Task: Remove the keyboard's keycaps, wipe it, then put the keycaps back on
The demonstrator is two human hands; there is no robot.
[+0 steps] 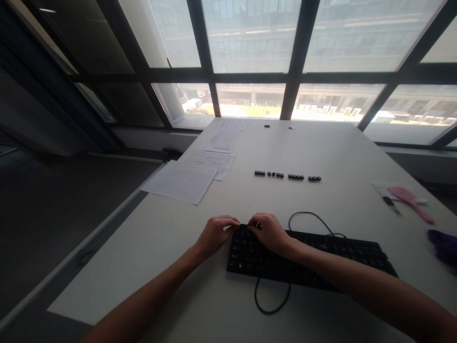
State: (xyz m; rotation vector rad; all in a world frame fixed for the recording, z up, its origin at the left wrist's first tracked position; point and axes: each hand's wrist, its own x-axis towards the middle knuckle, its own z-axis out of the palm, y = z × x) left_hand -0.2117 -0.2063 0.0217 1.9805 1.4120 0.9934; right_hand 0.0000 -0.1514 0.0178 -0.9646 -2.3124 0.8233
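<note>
A black keyboard (321, 259) lies on the white table, slightly turned. At its far left corner my left hand (217, 233) is closed in a pinch, with thumb and fingertips touching the keyboard's edge. My right hand (270, 231) is bent over the top row of keys just beside it, fingers curled down and closed. Whatever its fingertips hold, if anything, is hidden. Beyond the keyboard, small black keycaps (296, 176) stand in a row of several groups. A black cable (310, 214) loops behind the keyboard, and another loop shows in front.
Written paper sheets (182, 182) overlap along the table's left edge. On the right lie a pink hairbrush (409, 197), a small dark tool (392, 205) and a purple cloth-like item (444, 245). Tall windows (250, 38) rise past the far table edge.
</note>
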